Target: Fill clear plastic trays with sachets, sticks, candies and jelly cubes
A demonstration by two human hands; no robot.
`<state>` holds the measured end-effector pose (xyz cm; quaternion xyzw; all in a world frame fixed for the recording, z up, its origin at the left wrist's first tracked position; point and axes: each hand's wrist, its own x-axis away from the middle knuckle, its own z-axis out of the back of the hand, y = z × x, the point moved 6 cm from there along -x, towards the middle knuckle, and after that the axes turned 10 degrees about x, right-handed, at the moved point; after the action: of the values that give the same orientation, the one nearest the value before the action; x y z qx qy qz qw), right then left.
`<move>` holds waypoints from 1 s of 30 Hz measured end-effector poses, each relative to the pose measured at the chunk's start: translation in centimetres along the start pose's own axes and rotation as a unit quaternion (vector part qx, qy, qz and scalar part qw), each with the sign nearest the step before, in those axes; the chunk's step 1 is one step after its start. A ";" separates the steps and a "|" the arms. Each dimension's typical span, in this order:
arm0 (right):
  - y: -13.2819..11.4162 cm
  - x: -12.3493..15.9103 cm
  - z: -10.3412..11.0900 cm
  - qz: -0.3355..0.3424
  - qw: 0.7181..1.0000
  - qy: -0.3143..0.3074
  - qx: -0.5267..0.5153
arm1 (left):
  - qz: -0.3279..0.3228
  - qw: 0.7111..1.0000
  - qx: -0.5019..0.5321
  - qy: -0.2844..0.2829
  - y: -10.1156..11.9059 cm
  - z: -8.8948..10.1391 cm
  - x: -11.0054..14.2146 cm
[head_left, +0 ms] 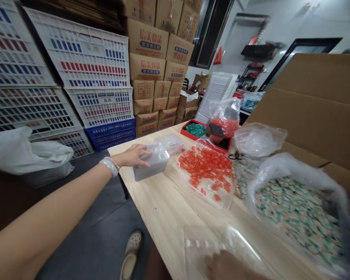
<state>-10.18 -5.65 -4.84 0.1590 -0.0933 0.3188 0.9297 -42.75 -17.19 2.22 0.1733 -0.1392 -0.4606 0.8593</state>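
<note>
My left hand, with a white bangle on the wrist, rests over the top of a translucent plastic box on the pale wooden table. A second clear box of small items sits just behind it. To its right, a flat clear bag of orange-red wrapped candies lies on the table. My right hand is cut off at the bottom edge, against a clear plastic tray. Nearby, a large open bag of green-and-white wrapped sweets fills the right side.
A red tray of green candies, a bag of red candies and black-handled scissors stand at the table's far end. Stacked plastic crates and printed cartons line the back. The table's left edge drops to a grey floor.
</note>
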 end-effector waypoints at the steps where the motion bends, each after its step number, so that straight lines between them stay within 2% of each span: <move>1: 1.8 -1.5 1.4 -0.027 0.999 0.009 -0.036 | -0.005 1.000 0.003 0.001 -0.3 0.0 -0.1; 4: 9.5 -7.9 8.1 -0.111 0.984 0.100 -0.101 | -0.013 1.000 0.006 0.002 -0.6 0.2 0.1; 6: 13.9 -12.7 11.3 -0.123 0.969 0.173 -0.128 | -0.016 1.000 0.000 0.003 -0.7 0.2 0.2; 8: 16.9 -16.8 12.0 -0.119 0.959 0.205 -0.155 | -0.021 1.000 -0.003 0.005 -0.7 0.1 0.3; 10: 18.3 -19.4 11.1 -0.095 0.956 0.207 -0.186 | -0.028 1.000 0.000 0.010 -0.7 0.0 0.3; 14: 19.2 -21.0 9.6 -0.053 0.944 0.195 -0.261 | -0.039 0.999 0.008 0.020 -0.7 0.0 0.4; 18: 19.5 -20.9 9.6 -0.024 0.933 0.165 -0.320 | -0.040 0.999 0.009 0.026 -0.6 0.1 0.5; 22: 19.7 -21.2 9.3 -0.028 0.929 0.154 -0.336 | -0.037 0.998 0.011 0.046 -0.7 0.2 0.5; 25: 19.6 -21.4 9.4 -0.035 0.942 0.139 -0.302 | -0.031 0.997 0.010 0.063 -0.3 0.2 0.7; 27: 19.4 -21.1 10.3 -0.053 0.958 0.142 -0.245 | -0.030 0.996 0.001 0.084 0.6 0.2 1.1; 30: 18.3 -18.2 12.1 -0.148 0.962 0.184 -0.136 | -0.050 0.990 -0.042 0.123 3.2 -0.3 1.8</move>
<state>-36.68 -6.54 5.78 -0.0184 0.0617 0.1862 0.9804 -39.29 -16.95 3.47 0.1993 -0.0043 -0.4835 0.8524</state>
